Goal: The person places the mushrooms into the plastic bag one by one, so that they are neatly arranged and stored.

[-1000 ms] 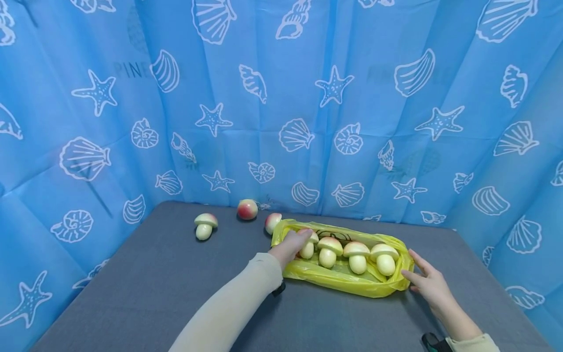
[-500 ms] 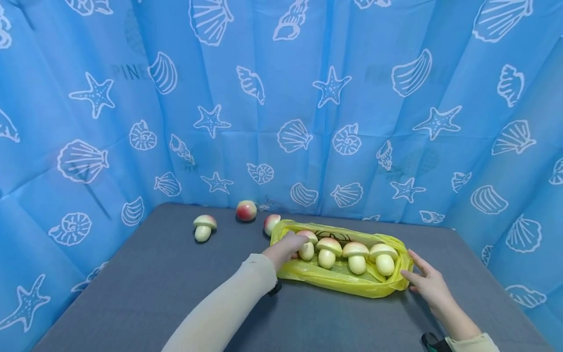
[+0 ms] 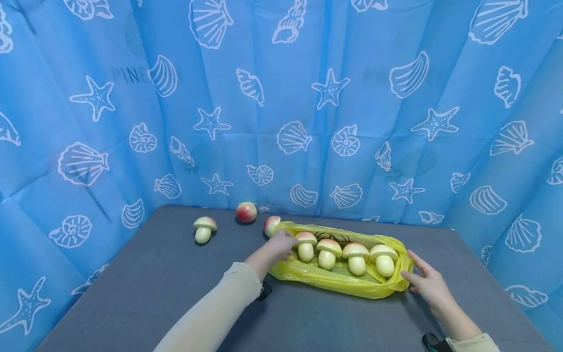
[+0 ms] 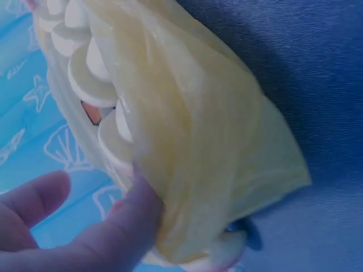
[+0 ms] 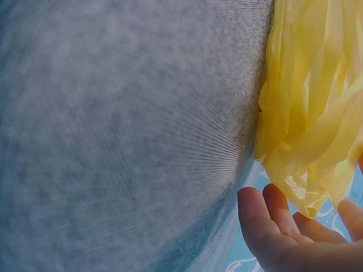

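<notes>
Several cream toy mushrooms (image 3: 327, 259) with pinkish caps stand in a row in a tray-like yellow plastic bag (image 3: 334, 284). At the bag's left end, my left hand (image 3: 276, 247) hovers beside the leftmost mushroom (image 3: 306, 251), holding nothing. The left wrist view has its thumb and fingers (image 4: 122, 226) spread apart at the bag's rim. My right hand (image 3: 428, 283) rests against the bag's right end with relaxed fingers. In the right wrist view these fingers (image 5: 255, 212) lie around the bunched yellow corner (image 5: 309, 198).
Outside the bag, a toy mushroom (image 3: 204, 230) lies at the back left of the grey table (image 3: 145, 274). Two more, showing red caps, are a mushroom (image 3: 246, 212) near the back edge and another (image 3: 270, 225) against the bag's left corner. A blue shell-print curtain (image 3: 264, 107) hangs behind.
My left hand has let go of the leftmost mushroom and drawn back to the left, leaving it in the bag. My right hand has stayed at the bag's right end.
</notes>
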{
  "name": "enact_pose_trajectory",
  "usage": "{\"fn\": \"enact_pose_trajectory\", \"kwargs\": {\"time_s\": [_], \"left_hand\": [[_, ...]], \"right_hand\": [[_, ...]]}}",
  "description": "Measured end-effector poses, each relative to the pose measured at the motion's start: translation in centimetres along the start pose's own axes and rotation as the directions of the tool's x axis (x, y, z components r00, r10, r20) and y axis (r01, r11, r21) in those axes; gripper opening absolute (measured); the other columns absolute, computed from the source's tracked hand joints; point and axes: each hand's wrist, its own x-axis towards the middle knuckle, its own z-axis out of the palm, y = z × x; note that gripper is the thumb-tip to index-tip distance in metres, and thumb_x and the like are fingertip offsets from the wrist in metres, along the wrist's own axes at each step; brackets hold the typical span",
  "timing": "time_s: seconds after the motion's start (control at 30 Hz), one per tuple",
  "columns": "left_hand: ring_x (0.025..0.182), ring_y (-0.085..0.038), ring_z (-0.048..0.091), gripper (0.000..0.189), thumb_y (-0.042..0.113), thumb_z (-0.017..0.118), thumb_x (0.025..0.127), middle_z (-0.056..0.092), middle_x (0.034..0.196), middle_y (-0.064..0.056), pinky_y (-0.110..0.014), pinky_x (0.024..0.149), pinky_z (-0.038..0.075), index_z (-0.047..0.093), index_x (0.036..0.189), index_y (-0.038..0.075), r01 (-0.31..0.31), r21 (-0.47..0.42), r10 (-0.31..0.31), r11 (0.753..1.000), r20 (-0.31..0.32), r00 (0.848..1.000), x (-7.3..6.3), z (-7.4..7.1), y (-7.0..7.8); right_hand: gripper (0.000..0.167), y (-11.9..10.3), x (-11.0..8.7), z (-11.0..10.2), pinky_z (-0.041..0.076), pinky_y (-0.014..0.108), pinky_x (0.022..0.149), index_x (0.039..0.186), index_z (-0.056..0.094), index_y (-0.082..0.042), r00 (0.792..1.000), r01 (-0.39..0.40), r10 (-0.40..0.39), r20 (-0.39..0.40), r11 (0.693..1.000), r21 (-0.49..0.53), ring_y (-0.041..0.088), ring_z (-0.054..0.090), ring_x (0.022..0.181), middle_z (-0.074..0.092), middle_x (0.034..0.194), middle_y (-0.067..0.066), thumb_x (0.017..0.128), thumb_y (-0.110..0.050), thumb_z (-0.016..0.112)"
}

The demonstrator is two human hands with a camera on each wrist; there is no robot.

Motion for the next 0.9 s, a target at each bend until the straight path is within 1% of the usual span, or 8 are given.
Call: {"fn": "enact_pose_trajectory", "kwargs": {"time_s": [0.07,0.1,0.13,0.23,0.37,0.53,0.7,0.9], "left_hand": [[0.104,-0.036,0.06,0.045,0.009,0.052,0.099,0.047,0.134,-0.024,-0.039,0.075,0.051,0.041,0.14,-0.006,-0.026,-0.08,0.026,0.996,-0.005,1.0,-0.1,-0.4,-0.3],[0.105,-0.035,0.061,0.045,0.009,0.051,0.099,0.048,0.134,-0.024,-0.039,0.076,0.051,0.04,0.14,-0.006,-0.038,-0.109,0.038,0.993,-0.008,0.999,-0.1,-0.6,-0.4],[0.101,-0.033,0.062,0.045,0.009,0.051,0.098,0.048,0.133,-0.023,-0.039,0.075,0.051,0.04,0.14,-0.007,-0.053,-0.127,0.051,0.99,-0.017,0.999,-0.2,-0.8,-0.5],[0.095,-0.028,0.065,0.046,0.011,0.051,0.099,0.053,0.129,-0.022,-0.039,0.079,0.053,0.041,0.14,-0.007,-0.094,-0.162,0.089,0.982,-0.041,0.995,-0.2,-1.3,-1.1],[0.094,-0.026,0.067,0.045,0.013,0.051,0.099,0.058,0.122,-0.021,-0.039,0.082,0.054,0.043,0.139,-0.006,-0.138,-0.185,0.126,0.973,-0.073,0.989,-0.3,-2.0,-1.9],[0.097,-0.027,0.067,0.043,0.014,0.049,0.101,0.06,0.119,-0.021,-0.036,0.081,0.055,0.044,0.138,-0.006,-0.155,-0.218,0.134,0.964,-0.109,0.985,-0.6,-2.8,-2.6],[0.093,-0.023,0.067,0.042,0.017,0.048,0.102,0.061,0.118,-0.02,-0.037,0.081,0.054,0.045,0.137,-0.005,-0.177,-0.217,0.149,0.96,-0.137,0.979,-1.2,-3.7,-3.0],[0.09,-0.02,0.067,0.042,0.018,0.048,0.102,0.063,0.116,-0.018,-0.039,0.083,0.054,0.045,0.137,-0.005,-0.187,-0.199,0.158,0.962,-0.153,0.976,-1.6,-4.7,-3.4]], "right_hand": [[0.077,0.0,0.0,-0.1,0.05,0.043,0.085,0.155,0.0,-0.008,1.0,0.002,-0.002,0.002,1.0,0.0,0.054,0.012,0.138,-0.008,0.156,0.028,0.102,-0.028,0.052],[0.077,0.0,0.0,-0.1,0.05,0.044,0.086,0.155,0.0,-0.008,1.0,0.004,-0.004,0.004,1.0,-0.001,0.054,0.011,0.138,-0.008,0.156,0.028,0.102,-0.028,0.052],[0.078,0.0,0.0,-0.2,0.05,0.045,0.086,0.155,0.0,-0.008,1.0,0.004,-0.004,0.005,1.0,0.003,0.054,0.012,0.138,-0.008,0.156,0.028,0.102,-0.029,0.052],[0.077,-0.1,-0.1,-0.2,0.05,0.045,0.087,0.155,0.0,-0.007,1.0,0.01,-0.01,0.008,1.0,0.004,0.054,0.013,0.137,-0.008,0.156,0.029,0.102,-0.028,0.052],[0.077,-0.2,-0.2,-0.1,0.05,0.046,0.087,0.155,0.001,-0.007,1.0,0.021,-0.021,0.008,1.0,0.006,0.054,0.014,0.137,-0.007,0.156,0.029,0.102,-0.027,0.052],[0.075,-0.3,-0.2,0.0,0.049,0.048,0.088,0.156,0.003,-0.01,1.0,0.016,-0.016,-0.003,1.0,0.004,0.055,0.012,0.137,-0.007,0.156,0.029,0.102,-0.025,0.052],[0.072,-0.6,-0.1,0.0,0.047,0.05,0.09,0.156,0.005,-0.013,1.0,0.014,-0.014,-0.008,1.0,0.005,0.055,0.009,0.138,-0.006,0.157,0.027,0.102,-0.022,0.051],[0.074,-0.8,0.0,0.1,0.046,0.053,0.092,0.156,0.004,-0.013,1.0,0.027,-0.027,0.002,1.0,0.015,0.055,0.009,0.138,-0.007,0.156,0.027,0.102,-0.026,0.052]]}}
